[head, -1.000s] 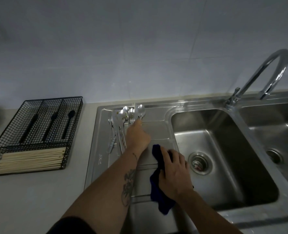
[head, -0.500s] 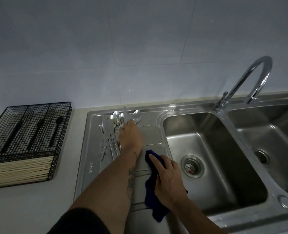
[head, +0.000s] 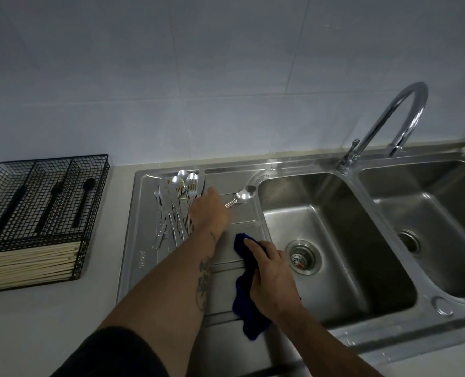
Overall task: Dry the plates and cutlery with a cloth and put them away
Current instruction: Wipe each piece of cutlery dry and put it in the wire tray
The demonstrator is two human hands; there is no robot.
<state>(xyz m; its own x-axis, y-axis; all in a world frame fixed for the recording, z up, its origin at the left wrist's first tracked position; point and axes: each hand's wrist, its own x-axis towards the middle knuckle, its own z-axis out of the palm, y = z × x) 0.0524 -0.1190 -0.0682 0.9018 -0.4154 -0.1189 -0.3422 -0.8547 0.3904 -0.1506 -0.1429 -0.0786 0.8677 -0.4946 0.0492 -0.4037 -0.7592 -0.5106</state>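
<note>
A pile of steel cutlery (head: 175, 205) lies at the back left of the steel drainboard (head: 144, 240). My left hand (head: 209, 212) is just right of the pile and holds the handle of one spoon (head: 244, 194). The spoon's bowl points right toward the sink basin. My right hand (head: 270, 276) grips a dark blue cloth (head: 246, 308) over the drainboard's near right part. No plates are in view.
A black wire cutlery tray (head: 49, 170) stands on the counter at left, with three black utensils and a row of pale chopsticks (head: 30, 261). Two sink basins (head: 334, 240) and a curved tap (head: 389, 115) lie to the right.
My left hand has drawn one spoon out of the pile and swung it to the right. My right hand still holds the cloth in about the same place.
</note>
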